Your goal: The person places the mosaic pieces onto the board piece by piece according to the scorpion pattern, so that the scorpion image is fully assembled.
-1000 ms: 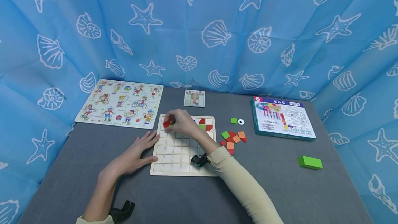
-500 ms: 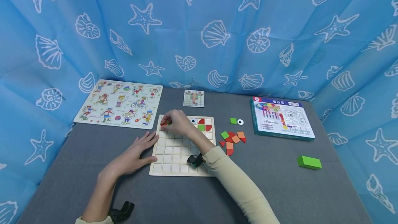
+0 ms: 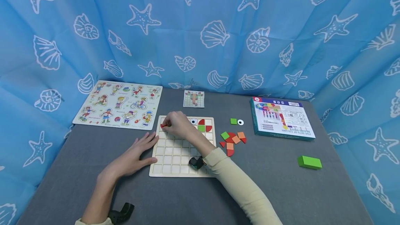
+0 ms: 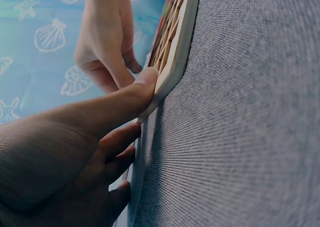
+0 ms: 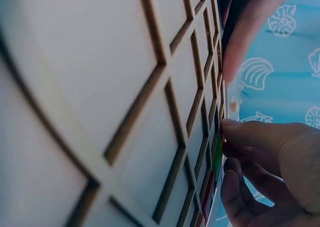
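A pale wooden grid board point(image 3: 168, 151) lies on the table in the head view. My right hand point(image 3: 178, 125) reaches over its far left corner and pinches a small red piece point(image 3: 163, 126) at a corner square. In the right wrist view, thumb and fingers meet at the board's surface, beside a green piece point(image 5: 217, 154). My left hand point(image 3: 133, 155) rests at the board's left edge with fingers spread. In the left wrist view its thumb point(image 4: 145, 82) touches the edge. Red quarter-round pieces point(image 3: 201, 122), a green square point(image 3: 201, 128) and a white ringed piece point(image 3: 193, 121) sit in far squares.
Loose red, orange and green pieces point(image 3: 229, 146) lie right of the board, near a green square point(image 3: 233, 121) and white ring point(image 3: 240, 122). Behind stand a pattern card point(image 3: 193, 99) and picture puzzle point(image 3: 118, 105). Farther right are a box point(image 3: 282, 119) and green block point(image 3: 309, 162).
My right hand has moved slightly left and lowered the red piece to the board's corner square. The left hand stays in place on the edge.
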Available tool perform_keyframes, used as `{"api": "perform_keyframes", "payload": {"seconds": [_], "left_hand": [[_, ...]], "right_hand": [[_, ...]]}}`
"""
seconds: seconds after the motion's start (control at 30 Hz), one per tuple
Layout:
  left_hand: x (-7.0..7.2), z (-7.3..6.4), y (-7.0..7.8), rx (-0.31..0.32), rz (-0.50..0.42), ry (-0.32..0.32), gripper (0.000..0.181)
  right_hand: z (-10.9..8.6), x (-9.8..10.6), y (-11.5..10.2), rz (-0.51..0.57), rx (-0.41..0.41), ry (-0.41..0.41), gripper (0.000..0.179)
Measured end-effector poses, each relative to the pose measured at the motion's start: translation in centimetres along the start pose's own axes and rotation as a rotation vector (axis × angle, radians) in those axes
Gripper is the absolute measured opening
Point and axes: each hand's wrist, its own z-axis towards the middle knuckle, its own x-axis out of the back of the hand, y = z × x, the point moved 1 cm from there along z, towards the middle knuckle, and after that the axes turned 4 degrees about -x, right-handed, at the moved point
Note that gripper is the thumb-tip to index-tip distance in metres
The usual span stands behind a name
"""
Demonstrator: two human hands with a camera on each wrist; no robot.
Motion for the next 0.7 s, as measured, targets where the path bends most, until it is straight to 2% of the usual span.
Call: {"api": "perform_keyframes", "payload": {"seconds": [0.17,0.33,0.53,0.7], "left_hand": [[0.1,0.1,0.0,0.028,0.014,-0.016,0.083],[0.1,0.1,0.1,0.037,0.017,-0.019,0.084],[-0.1,0.1,-0.6,0.015,0.0,-0.001,0.085],[-0.1,0.1,-0.4,0.015,-0.002,0.0,0.085]], "right_hand": [[-0.2,0.2,0.0,0.007,-0.017,-0.002,0.012],[-1.1,0.9,0.9,0.087,-0.003,0.02,0.01],[-3.2,2.6,2.7,0.194,0.01,0.019,0.012],[-5.7,4.3,4.1,0.185,-0.01,0.019,0.011]]}}
